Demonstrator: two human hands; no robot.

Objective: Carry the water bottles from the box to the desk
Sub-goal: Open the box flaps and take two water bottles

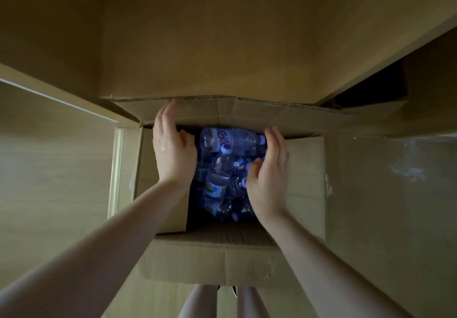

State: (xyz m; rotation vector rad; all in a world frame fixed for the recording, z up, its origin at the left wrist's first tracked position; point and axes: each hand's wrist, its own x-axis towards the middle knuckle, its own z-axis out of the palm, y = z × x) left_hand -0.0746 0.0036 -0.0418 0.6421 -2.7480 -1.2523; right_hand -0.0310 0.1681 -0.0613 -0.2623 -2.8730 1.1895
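The cardboard box point(215, 251) stands open, its four flaps folded outward, the far flap creased along its fold. Inside lies a loose heap of clear plastic water bottles point(222, 166) with pale caps and blue-tinted labels, tumbled at mixed angles. One bottle point(230, 139) lies on its side against the box's far edge; the others below seem stacked in shadow, count unclear.

Looks like a room in a home or office (hard to say which): pale wood-look floor point(49, 169), plain tan walls point(210, 33).
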